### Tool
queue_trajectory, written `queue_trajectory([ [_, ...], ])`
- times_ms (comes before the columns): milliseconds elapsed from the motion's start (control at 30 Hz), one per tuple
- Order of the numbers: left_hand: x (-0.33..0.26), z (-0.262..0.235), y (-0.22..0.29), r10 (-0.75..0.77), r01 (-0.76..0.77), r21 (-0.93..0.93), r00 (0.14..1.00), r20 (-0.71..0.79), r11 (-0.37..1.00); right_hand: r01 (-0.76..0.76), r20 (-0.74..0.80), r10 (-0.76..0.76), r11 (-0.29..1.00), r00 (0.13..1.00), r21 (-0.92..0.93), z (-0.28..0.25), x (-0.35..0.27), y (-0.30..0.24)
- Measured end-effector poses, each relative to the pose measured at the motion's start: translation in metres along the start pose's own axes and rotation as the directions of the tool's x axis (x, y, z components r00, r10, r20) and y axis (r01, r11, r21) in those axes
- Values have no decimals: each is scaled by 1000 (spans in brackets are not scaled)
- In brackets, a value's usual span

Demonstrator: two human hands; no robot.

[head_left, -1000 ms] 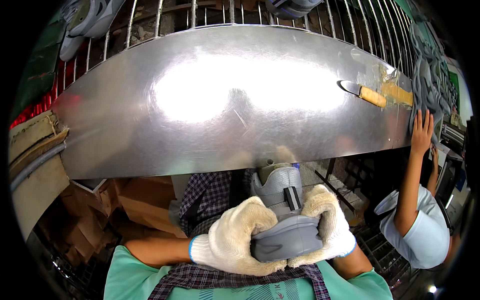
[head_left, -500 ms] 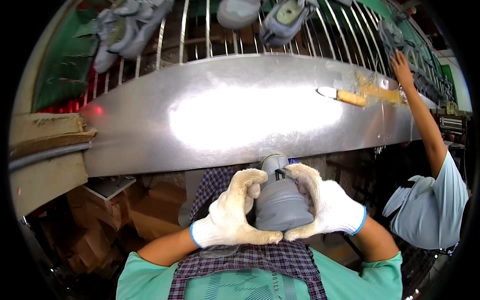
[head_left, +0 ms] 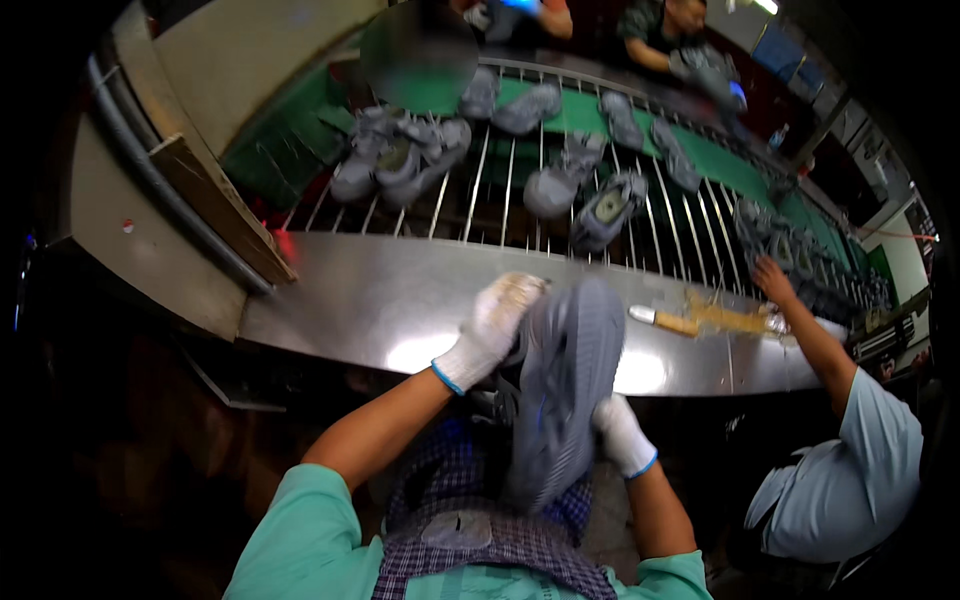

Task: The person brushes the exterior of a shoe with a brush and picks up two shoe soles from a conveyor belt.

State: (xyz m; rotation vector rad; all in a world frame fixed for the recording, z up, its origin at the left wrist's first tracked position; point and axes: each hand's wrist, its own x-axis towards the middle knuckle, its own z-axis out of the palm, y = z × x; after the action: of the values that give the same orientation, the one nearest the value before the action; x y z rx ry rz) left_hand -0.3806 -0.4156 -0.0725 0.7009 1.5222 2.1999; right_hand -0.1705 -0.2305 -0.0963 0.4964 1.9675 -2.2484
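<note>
Step in hand: a grey shoe (head_left: pixel 562 390) is held up between both gloved hands, sole toward the camera, and appears to be turned over for handling or checking; the outline is blurred, so fine detail cannot be told.
Left hand (head_left: pixel 492 322): a white knit glove with a blue cuff is worn; the grip is closed on the upper left side of the shoe, near its toe end.
Right hand (head_left: pixel 622 436): the same kind of glove is worn; the grip is clamped on the lower right edge of the shoe, near the heel.
Where the shoe is: it is lifted clear of the steel worktop (head_left: pixel 350 300), above its near edge and over the plaid apron (head_left: pixel 480 540).
Worktop: a wooden-handled tool (head_left: pixel 662 320) is seen lying to the right of the shoe, with yellowish residue (head_left: pixel 735 318) beside it.
Rack: further grey shoes (head_left: pixel 400 155) are set on a metal bar rack (head_left: pixel 505 200) beyond the worktop, well apart from the hands.
Co-worker: another person's hand (head_left: pixel 772 278) is reached onto the worktop at the right, apart from the held shoe.
Next move, judged: a firm two-handed hold is called for while the shoe is turned, and a path kept away from the tool and the co-worker's arm if it is set down.
</note>
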Motion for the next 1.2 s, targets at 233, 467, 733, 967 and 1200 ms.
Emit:
queue_trajectory([
  [233,-36,-75,63,-98,293,743,950,-295,602,32,-171,-405,447,898,-894,-65,82,-123],
  [467,-84,-65,42,-192,231,914,966,-173,334,-213,-120,-464,-153,878,-965,-165,61,-58],
  [733,-92,-50,51,378,-318,923,899,221,215,-70,-225,-405,364,886,-929,-63,21,-124],
  [967,-11,-36,89,-255,-314,940,906,338,133,118,131,-165,-85,978,-989,35,52,-175],
  [1200,-15,-43,53,-12,-366,927,930,368,76,389,403,-147,-113,904,-914,125,59,-149],
])
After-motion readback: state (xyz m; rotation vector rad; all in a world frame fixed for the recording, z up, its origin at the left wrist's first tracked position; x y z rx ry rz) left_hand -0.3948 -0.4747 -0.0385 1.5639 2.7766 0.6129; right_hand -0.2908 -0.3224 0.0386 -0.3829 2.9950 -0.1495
